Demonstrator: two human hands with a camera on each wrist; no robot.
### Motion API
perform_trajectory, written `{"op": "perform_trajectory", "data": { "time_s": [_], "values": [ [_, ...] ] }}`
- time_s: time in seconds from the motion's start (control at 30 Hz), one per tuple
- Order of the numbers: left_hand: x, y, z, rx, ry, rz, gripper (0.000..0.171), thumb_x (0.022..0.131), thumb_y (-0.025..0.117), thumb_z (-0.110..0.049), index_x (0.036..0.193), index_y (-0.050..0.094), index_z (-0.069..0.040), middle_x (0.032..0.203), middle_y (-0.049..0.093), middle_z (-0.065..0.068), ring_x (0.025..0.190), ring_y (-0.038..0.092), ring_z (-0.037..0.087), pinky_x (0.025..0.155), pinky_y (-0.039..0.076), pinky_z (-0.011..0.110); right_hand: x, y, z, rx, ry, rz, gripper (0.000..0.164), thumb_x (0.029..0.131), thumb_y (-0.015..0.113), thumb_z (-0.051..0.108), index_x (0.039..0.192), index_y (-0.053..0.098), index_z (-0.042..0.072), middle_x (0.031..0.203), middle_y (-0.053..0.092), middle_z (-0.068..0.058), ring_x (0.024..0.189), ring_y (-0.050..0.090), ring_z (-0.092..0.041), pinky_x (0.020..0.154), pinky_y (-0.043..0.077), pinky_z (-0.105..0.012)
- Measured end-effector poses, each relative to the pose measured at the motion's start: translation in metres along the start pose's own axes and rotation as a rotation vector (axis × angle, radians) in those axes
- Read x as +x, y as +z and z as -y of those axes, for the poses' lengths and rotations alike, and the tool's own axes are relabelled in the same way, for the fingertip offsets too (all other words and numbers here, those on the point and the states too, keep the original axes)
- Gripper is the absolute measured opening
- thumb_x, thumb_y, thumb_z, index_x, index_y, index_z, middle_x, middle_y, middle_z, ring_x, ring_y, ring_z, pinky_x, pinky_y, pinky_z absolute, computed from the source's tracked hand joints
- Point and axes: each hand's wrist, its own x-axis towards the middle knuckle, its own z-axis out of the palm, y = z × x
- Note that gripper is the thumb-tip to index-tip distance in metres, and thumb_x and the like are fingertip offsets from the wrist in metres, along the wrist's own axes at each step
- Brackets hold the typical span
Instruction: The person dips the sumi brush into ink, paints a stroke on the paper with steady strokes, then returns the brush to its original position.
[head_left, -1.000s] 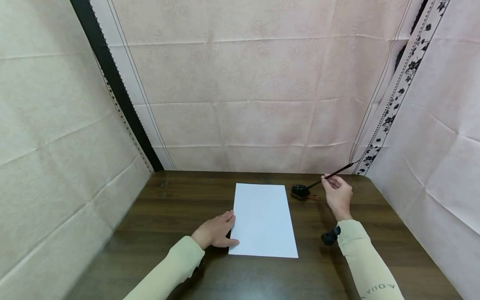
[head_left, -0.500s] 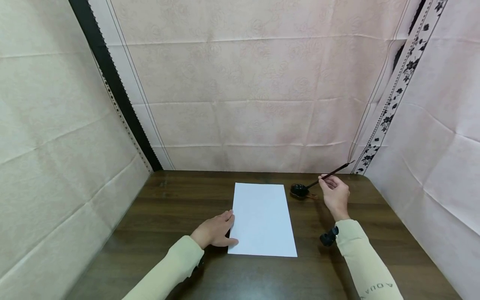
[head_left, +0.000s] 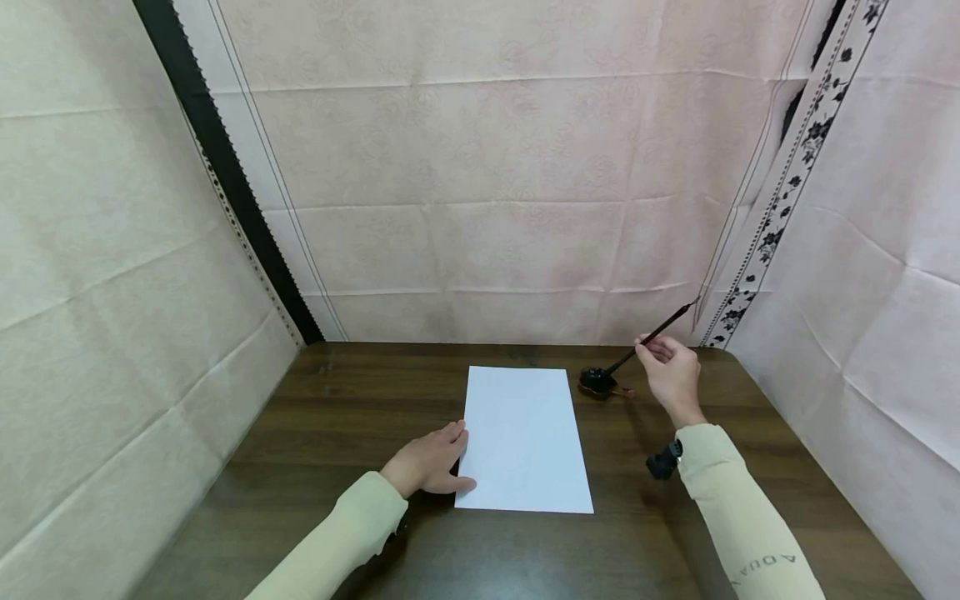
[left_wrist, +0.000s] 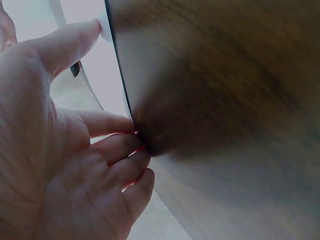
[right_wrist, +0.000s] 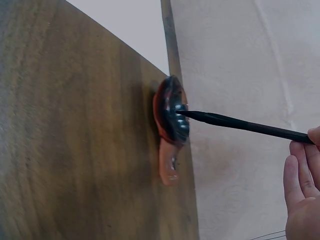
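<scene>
Brush [right_wrist: 245, 125] looks slender, straight, pointed, probably dark brown.

Sheet [head_left: 522, 442] on counter [head_left: 360, 400], left hand [head_left: 429, 463] at its left edge; dish [right_wrist: 172, 107] to its right, brush [right_wrist: 250, 126] tip at dish; cloth [head_left: 487, 167] behind.

- On the right sleeve [head_left: 738, 496], up the forearm from the right hand [head_left: 672, 379]: dark capital letters [head_left: 768, 565] that look like "AQUA", one middle letter uncertain.
- On that same sleeve, just beside the letters, on the side toward the left hand [head_left: 432, 461]: a dark mark [head_left: 735, 582], too small to read.
</scene>
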Motion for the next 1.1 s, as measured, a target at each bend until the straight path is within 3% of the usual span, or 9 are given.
{"op": "perform_trajectory", "data": {
  "time_s": [0.47, 0.73, 0.93, 1.1],
  "values": [
    [0.001, 0.000, 0.000, 0.004, -0.008, 0.002, 0.087, 0.097, 0.067, -0.055, 0.160, 0.041, -0.001, 0.173, 0.034, 0.015, 0.160, 0.035, 0.029, 0.128, 0.037, 0.046, 0.007, -0.014, 0.011, -0.008, -0.004, 0.015, 0.027, 0.102, 0.072, 0.025, 0.118, 0.077, 0.005, 0.119, 0.078, -0.018, 0.090, 0.064, 0.016, 0.082, 0.051, -0.004],
    [0.001, 0.000, 0.000, 0.005, -0.011, 0.005, 0.087, 0.098, 0.067, -0.056, 0.161, 0.041, -0.001, 0.173, 0.034, 0.015, 0.160, 0.035, 0.029, 0.128, 0.037, 0.045, 0.007, -0.019, 0.008, 0.022, 0.049, 0.009, 0.029, 0.101, 0.073, 0.026, 0.121, 0.076, 0.005, 0.114, 0.078, -0.006, 0.092, 0.065, 0.014, 0.083, 0.052, -0.004],
    [0.002, 0.000, 0.001, 0.013, -0.004, 0.006, 0.087, 0.098, 0.066, -0.055, 0.161, 0.041, -0.001, 0.173, 0.034, 0.015, 0.160, 0.035, 0.031, 0.128, 0.037, 0.046, 0.008, -0.019, 0.001, 0.035, 0.065, -0.013, 0.027, 0.100, 0.075, 0.024, 0.119, 0.076, 0.005, 0.100, 0.076, 0.013, 0.090, 0.066, 0.015, 0.081, 0.052, -0.005],
    [0.002, 0.000, 0.001, 0.016, -0.003, 0.004, 0.087, 0.098, 0.066, -0.056, 0.161, 0.041, -0.001, 0.173, 0.034, 0.015, 0.160, 0.035, 0.030, 0.128, 0.037, 0.046, 0.006, -0.019, -0.004, 0.029, 0.071, -0.009, 0.025, 0.100, 0.074, 0.022, 0.119, 0.076, 0.005, 0.098, 0.076, 0.015, 0.089, 0.065, 0.015, 0.080, 0.052, -0.004]
  ]
}}
